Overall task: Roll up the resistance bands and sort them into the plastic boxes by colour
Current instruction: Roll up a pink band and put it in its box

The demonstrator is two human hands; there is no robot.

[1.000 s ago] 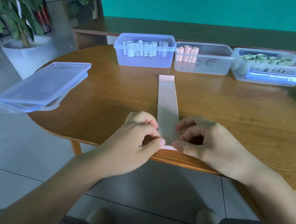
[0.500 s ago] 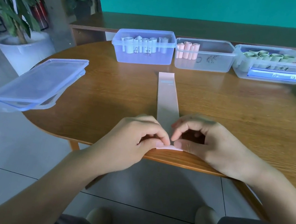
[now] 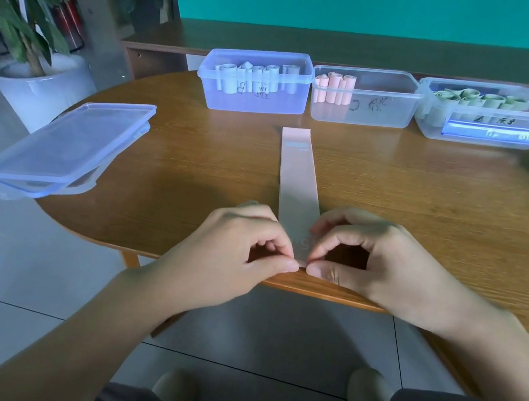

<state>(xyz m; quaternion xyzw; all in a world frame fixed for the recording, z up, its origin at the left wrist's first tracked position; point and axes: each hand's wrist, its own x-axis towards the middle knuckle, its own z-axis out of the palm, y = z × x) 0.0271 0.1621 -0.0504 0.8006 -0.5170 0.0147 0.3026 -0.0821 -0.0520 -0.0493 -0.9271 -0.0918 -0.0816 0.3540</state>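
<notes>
Starting the roll on the flat pale pink rubber resistance band [image 3: 299,174]. It lies flat on the brown oval wooden desk [image 3: 429,198], near end at the desk's front edge right under my fingertips, far end well out ahead of both hands and just short of the boxes.

My left hand [image 3: 238,248] is curled, thumb and forefinger pinching the near-left corner of the band. My right hand [image 3: 371,262] mirrors it on the near-right corner, thumb tip touching the left thumb tip. Neither hand holds anything else.

To do this well, I think:
- first fold must be tight and square to the band's edges, or the roll cones out
- both thumbs push evenly, forefingers tuck the lip under
- keep the flat part pressed to the desk so it doesn't slide off the edge toward me

Orientation: long axis runs straight away from me, from between my hands toward the clear rectangular plastic box with pink rolls [image 3: 364,96], tilted slightly left at the far end. Short axis spans thumb to thumb. That box is dead ahead of my hands, so it's probably the target. The blue-tinted plastic box of pale rolls [image 3: 257,81] sits ahead-left, the clear plastic box of green rolls [image 3: 488,114] ahead-right.
</notes>
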